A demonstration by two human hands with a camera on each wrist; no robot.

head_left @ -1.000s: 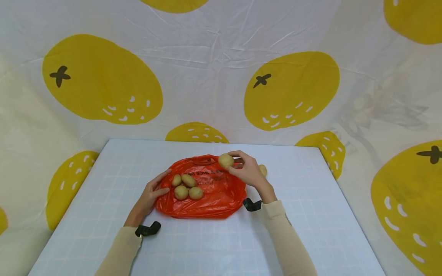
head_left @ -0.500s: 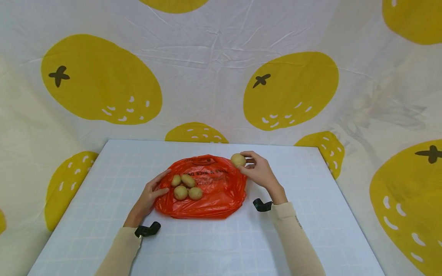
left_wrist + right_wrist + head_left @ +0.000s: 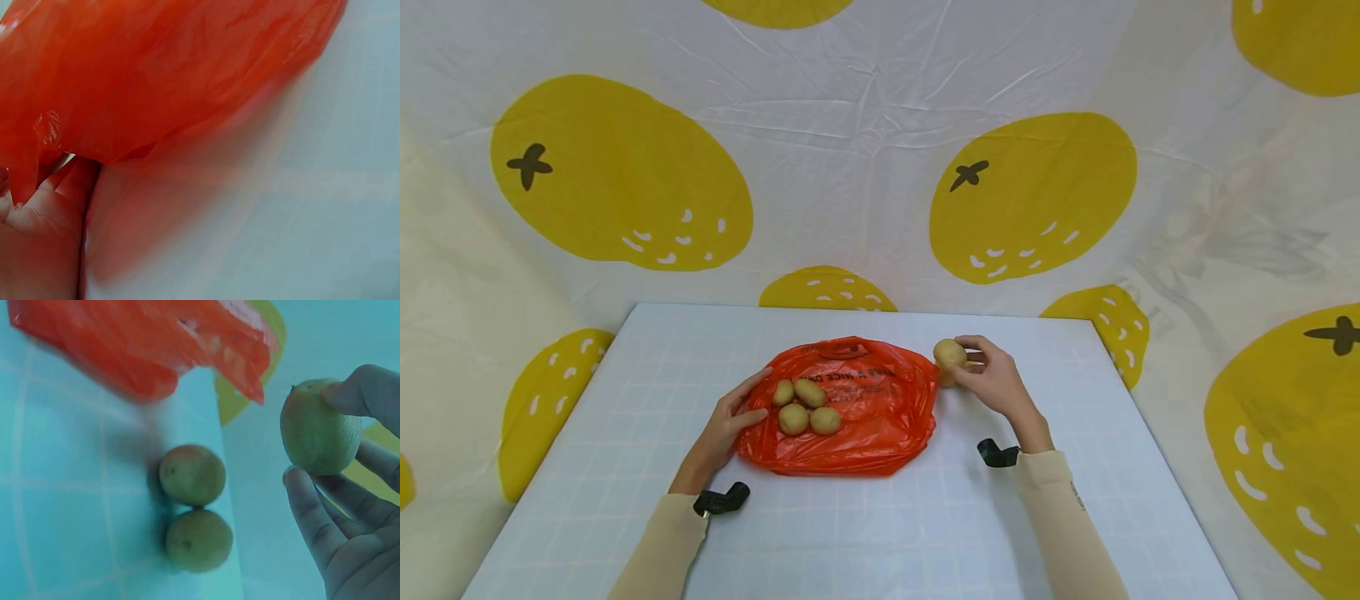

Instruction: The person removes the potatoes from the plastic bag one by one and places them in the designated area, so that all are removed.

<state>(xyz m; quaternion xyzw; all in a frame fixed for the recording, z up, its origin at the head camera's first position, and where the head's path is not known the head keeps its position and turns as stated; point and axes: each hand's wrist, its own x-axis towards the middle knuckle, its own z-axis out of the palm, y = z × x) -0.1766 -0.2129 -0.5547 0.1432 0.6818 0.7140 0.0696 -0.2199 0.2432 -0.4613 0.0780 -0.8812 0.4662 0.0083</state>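
A red plastic bag (image 3: pixel 868 417) lies spread on the table, several potatoes (image 3: pixel 809 392) grouped on its left half. At the bag's left edge my left hand (image 3: pixel 730 418) holds the rim, its thumb over the plastic. Red film drapes over the palm in the left wrist view and hides the fingertips. Just beyond the bag's right edge, my right hand (image 3: pixel 996 379) grips a potato (image 3: pixel 320 427) between thumb and fingers. Two more potatoes (image 3: pixel 192 474) stand side by side on the table in the right wrist view, near the held one.
The table (image 3: pixel 850 542) has a pale grid-patterned cover. Behind it and at both sides hangs a white cloth (image 3: pixel 865 225) printed with large yellow fruit. Black wrist cameras (image 3: pixel 722 498) sit below both hands.
My right hand has carried the potato rightward from over the bag to beyond its right edge, slightly lower now. The left hand and the potatoes on the bag have stayed in place.
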